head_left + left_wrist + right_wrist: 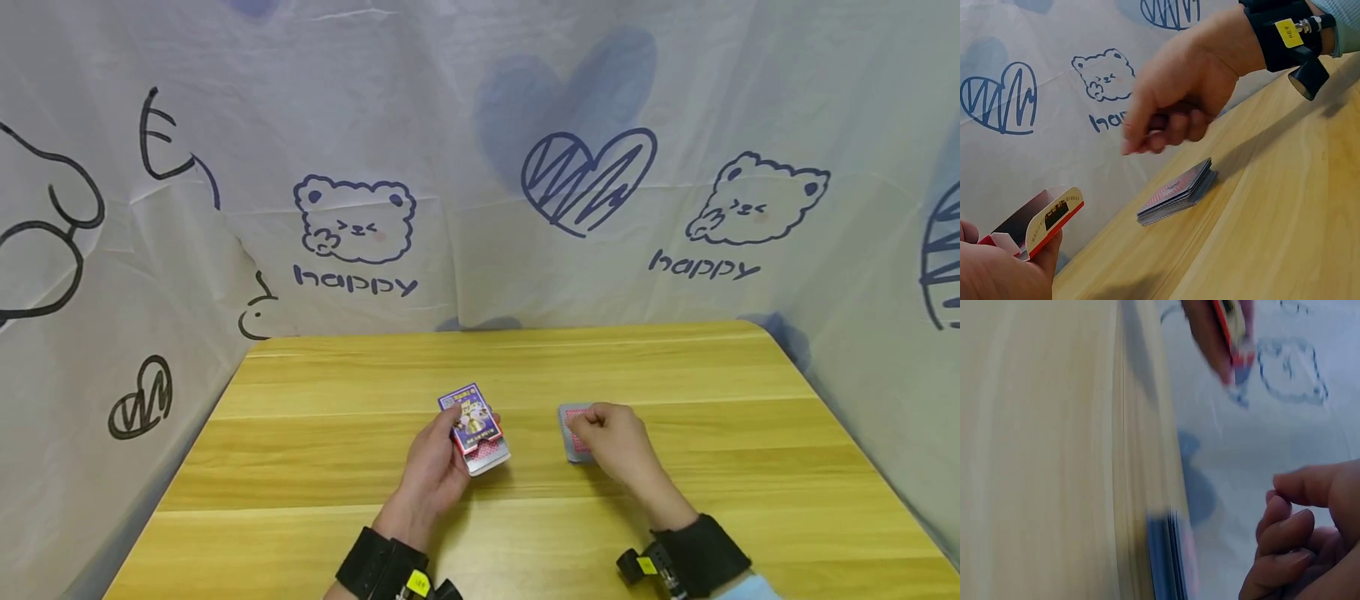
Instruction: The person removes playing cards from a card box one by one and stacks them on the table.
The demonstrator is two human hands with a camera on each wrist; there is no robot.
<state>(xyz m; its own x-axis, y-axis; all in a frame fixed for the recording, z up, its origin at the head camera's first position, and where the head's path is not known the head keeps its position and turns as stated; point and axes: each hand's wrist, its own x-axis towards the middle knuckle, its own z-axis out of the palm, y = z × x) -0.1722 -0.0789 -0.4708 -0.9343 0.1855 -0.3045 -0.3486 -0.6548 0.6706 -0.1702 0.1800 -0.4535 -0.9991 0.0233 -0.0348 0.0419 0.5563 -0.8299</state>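
Note:
My left hand [433,471] grips a purple playing-card box [477,421], thumb on its printed face and fingers underneath. The box's near end is open, with a pale piece showing a red pattern sticking out there. In the left wrist view the box's raised end flap [1054,219] has a dark printed patch. To the right, a stack of playing cards [1175,195] with red-patterned backs lies flat on the table. My right hand [621,440] hovers above the stack, apart from it. Its fingers [1285,531] are curled, thumb near the index finger, with nothing visible between them.
The wooden table [337,392] has rounded far corners. A white cloth [465,167] with blue hearts, bear drawings and "happy" hangs behind it and at both sides. Black camera bands [697,554] sit on both wrists.

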